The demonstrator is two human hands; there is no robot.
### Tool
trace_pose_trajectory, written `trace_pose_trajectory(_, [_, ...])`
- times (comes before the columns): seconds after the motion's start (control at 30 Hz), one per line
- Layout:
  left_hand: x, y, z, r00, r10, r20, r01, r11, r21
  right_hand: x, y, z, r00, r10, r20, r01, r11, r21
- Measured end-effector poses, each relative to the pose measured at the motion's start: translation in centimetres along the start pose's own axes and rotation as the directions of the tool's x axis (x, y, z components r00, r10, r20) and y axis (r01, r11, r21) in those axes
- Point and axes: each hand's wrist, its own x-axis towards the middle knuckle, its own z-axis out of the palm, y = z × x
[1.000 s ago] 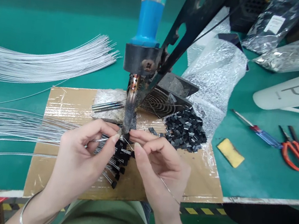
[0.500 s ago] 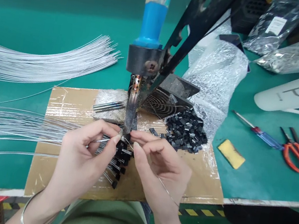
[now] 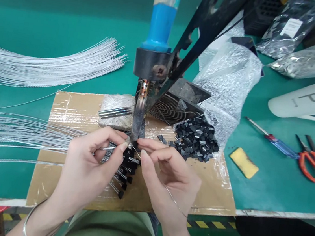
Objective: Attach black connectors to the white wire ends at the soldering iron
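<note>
My left hand (image 3: 93, 163) pinches a thin grey wire (image 3: 108, 148) just left of the tip of a soldering iron (image 3: 140, 111), which is clamped upright with its point down. My right hand (image 3: 168, 179) is closed on a thin strand of solder wire (image 3: 175, 201) that runs across the palm and ends near the tip. A small black connector (image 3: 135, 145) sits by the iron's tip between my fingertips; its joint is partly hidden. Beneath my hands lie several wires with black connectors (image 3: 120, 194) on their ends, over a cardboard sheet (image 3: 54, 185).
A pile of black connectors (image 3: 198, 136) lies right of a small fan (image 3: 170, 110). Grey wire bundles (image 3: 48, 72) spread at left. A yellow sponge (image 3: 243, 163), screwdriver (image 3: 279, 144) and orange-handled scissors (image 3: 314, 166) lie at right. The iron's black bracket (image 3: 193, 40) slants overhead.
Both hands stay almost still at the iron's tip. The whole view has shifted very slightly; nothing is visibly taken up or let go.
</note>
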Motion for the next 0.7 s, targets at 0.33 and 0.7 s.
trace_pose_trajectory(0.33, [-0.19,0.27,-0.14,1.000,-0.002,0.005,0.002,1.000,-0.001,0.01,-0.28,0.35,1.000,0.000,-0.023,0.000,1.000,-0.014])
trace_pose_trajectory(0.7, [-0.20,0.42,-0.36,1.000,0.005,0.012,-0.005,1.000,-0.011,-0.11,-0.11,0.36,0.998,-0.051,-0.022,0.050,0.997,-0.053])
